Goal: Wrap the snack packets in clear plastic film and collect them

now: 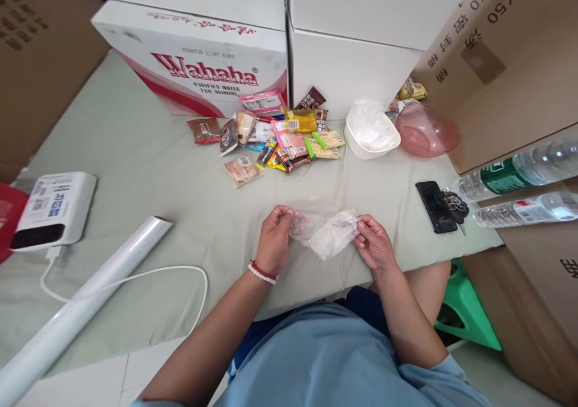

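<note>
My left hand point(276, 238) and my right hand point(374, 243) each pinch one end of a crumpled clear plastic bag point(324, 232), held just above the pale green cloth point(149, 172). A faint pink thing shows through the bag near my left hand; I cannot tell what it is. A red and white bead bracelet sits on my left wrist. Farther from me lies a pile of small snack packets point(275, 139).
A white bowl point(371, 131) lined with plastic and a pink bowl point(427, 131) stand at the back right. A black phone point(432, 205) with keys and two water bottles point(519, 190) lie right. A film roll point(85, 292), white device point(56, 209) and cable lie left. Boxes surround the cloth.
</note>
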Demonstrator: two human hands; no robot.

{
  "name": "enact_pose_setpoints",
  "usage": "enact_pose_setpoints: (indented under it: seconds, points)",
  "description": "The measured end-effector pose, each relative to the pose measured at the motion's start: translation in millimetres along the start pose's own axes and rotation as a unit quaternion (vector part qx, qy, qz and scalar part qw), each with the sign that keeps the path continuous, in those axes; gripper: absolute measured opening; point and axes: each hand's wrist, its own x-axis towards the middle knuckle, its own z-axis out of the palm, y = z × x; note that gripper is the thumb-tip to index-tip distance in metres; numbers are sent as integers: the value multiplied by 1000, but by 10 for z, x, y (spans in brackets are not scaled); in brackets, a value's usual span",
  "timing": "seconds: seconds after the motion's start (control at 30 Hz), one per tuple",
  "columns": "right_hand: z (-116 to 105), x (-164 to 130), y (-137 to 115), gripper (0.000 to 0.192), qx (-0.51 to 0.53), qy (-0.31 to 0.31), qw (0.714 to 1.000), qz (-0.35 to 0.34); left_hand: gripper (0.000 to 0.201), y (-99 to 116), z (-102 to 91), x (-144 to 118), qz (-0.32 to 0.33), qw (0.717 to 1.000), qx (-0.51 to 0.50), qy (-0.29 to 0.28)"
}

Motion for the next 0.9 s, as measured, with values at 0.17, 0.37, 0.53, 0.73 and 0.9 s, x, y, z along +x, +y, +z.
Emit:
enact_pose_setpoints:
  seconds: [0.17, 0.37, 0.53, 0.73, 0.9]
  points:
    - [38, 22, 11, 30, -2, 23, 999, -30, 42, 10, -59, 101, -34, 998, -46, -19]
    - [155, -48, 102, 33, -55, 140, 979, -136, 44, -18, -100, 74, -29, 997, -58, -51]
    - [201, -41, 187, 40, -267, 116, 944, -157, 38, -27, -112, 41, -20, 996, -59, -69]
    - [103, 16, 85, 23, -341, 93, 918, -178, 32, 52, -164, 122, 16, 998, -56, -26]
    - [-113, -137, -51, 27, -293, 112, 933, -178, 27, 127, -219, 202, 13, 997, -76, 5]
